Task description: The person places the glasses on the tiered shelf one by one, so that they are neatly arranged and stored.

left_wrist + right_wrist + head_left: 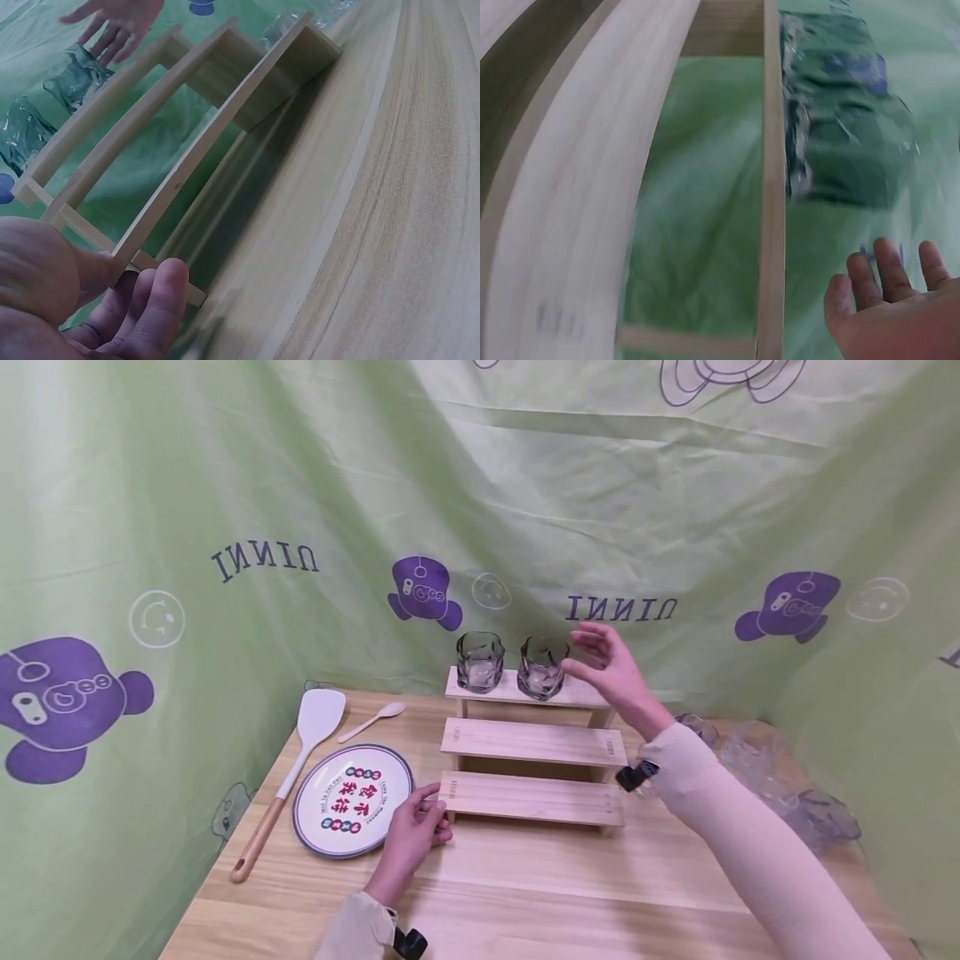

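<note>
"What else is on the surface?"

"Left of the wooden stand: a printed plate, a white spatula with a wooden handle, and a small spoon. To the right there's transparent glassware, partly hidden by the right sleeve. A green printed curtain hangs behind."

"Anything in the way?"

"The plate lies right beside the left hand. Its fingers pinch the left end of the stand's lowest step."

"And the right hand?"

"Fingers spread, loosely bent, holding nothing, just beside the right glass. The right wrist view shows a gap between them."

"How do the glasses look?"

"Smoky grey, with uneven, wavy sides. The right one and the left glass stand upright, slightly apart, on the top step. The stand itself is pale, with three plank steps."
</note>
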Available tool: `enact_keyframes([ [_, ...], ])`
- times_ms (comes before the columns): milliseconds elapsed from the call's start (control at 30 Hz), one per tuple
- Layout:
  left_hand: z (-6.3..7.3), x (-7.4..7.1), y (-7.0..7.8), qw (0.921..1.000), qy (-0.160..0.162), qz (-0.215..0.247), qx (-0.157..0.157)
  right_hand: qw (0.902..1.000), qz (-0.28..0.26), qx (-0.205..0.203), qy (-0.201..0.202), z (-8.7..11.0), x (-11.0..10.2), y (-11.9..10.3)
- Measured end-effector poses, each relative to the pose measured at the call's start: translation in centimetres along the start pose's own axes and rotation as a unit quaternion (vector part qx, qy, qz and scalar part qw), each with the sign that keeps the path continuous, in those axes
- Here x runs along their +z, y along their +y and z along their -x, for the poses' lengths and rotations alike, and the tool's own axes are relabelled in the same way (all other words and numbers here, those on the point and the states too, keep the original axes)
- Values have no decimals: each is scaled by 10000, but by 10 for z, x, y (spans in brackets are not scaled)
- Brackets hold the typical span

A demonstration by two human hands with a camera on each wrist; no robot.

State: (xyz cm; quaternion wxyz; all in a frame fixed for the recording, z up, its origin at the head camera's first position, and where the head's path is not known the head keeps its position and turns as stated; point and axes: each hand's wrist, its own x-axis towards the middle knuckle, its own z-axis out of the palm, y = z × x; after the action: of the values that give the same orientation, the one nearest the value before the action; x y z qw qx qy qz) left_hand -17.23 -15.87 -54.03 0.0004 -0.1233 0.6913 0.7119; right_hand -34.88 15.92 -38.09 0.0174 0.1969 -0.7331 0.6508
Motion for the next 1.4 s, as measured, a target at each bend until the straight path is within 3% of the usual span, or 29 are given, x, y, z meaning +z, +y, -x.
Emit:
enact_keyframes([
  [133, -1, 3, -1, 10000, -36, -42, -22, 9961, -626, -220, 581, 24, -33, 7],
  [267, -2, 3, -1, 9999, 39, -117, -93, 9912, -794, -310, 1010, 51, -59, 18],
  [367, -3, 1, -1, 9997, 53, -169, -145, 9902, -683, -238, 1193, 75, -74, 32],
  [467, -3, -1, -1, 9997, 42, -188, -153, 9913, -234, 19, 1299, 99, -83, 52],
  [667, -2, -5, 0, 9996, 161, -185, -113, 9914, 582, 445, 1081, 132, -78, 90],
  [933, -3, 2, -2, 9997, 14, -131, -192, 9844, 1292, 347, 1144, 151, -80, 105],
  [1400, -3, 4, -2, 9997, 46, -74, -224, 9679, 2022, 1106, 1005, 161, -93, 106],
])
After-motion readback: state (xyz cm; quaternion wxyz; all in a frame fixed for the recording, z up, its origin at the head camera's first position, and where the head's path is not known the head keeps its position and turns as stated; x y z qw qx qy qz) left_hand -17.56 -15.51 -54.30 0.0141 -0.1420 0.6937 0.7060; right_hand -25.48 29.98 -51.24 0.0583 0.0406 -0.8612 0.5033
